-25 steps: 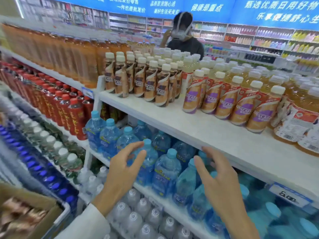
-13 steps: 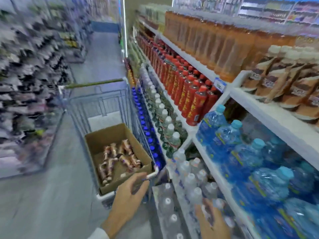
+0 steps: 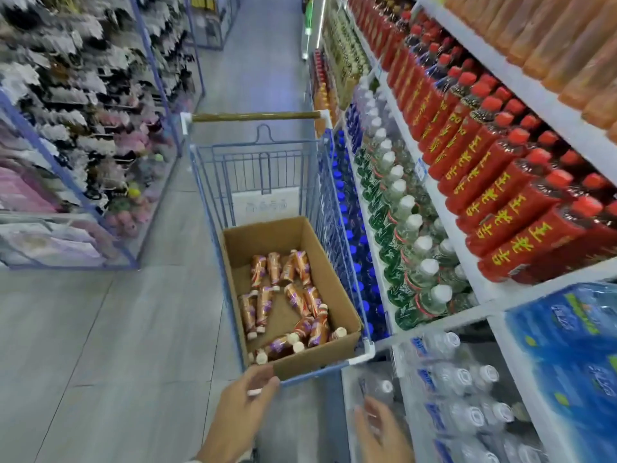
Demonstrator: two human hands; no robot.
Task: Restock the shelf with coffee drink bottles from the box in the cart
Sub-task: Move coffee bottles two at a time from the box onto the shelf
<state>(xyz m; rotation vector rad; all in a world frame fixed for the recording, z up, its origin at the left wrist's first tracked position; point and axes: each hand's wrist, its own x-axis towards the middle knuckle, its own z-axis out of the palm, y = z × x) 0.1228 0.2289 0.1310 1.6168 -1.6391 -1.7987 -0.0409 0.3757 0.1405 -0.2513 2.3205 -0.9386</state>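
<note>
An open cardboard box point(image 3: 337, 292) stands in a blue wire cart point(image 3: 213, 202) in the aisle. Several orange-brown coffee drink bottles point(image 3: 293, 295) with white caps lie loose on its bottom. My left hand point(image 3: 243, 412) hovers just in front of the box's near wall, fingers apart, holding nothing. Lower right, my right hand point(image 3: 384, 432) is open and empty, in front of the clear water bottles on the bottom shelf. The coffee shelf is out of view.
The drink shelving point(image 3: 444, 208) runs along the right with red tea bottles point(image 3: 500, 195), green-labelled bottles point(image 3: 400, 248) and blue water packs point(image 3: 567, 355). A rack of hanging goods point(image 3: 83, 111) lines the left. Grey floor point(image 3: 100, 345) lies left of the cart.
My view swung from the coffee shelf left and down to the cart. Both hands came away from the shelf; the left one now reaches near the box's front edge.
</note>
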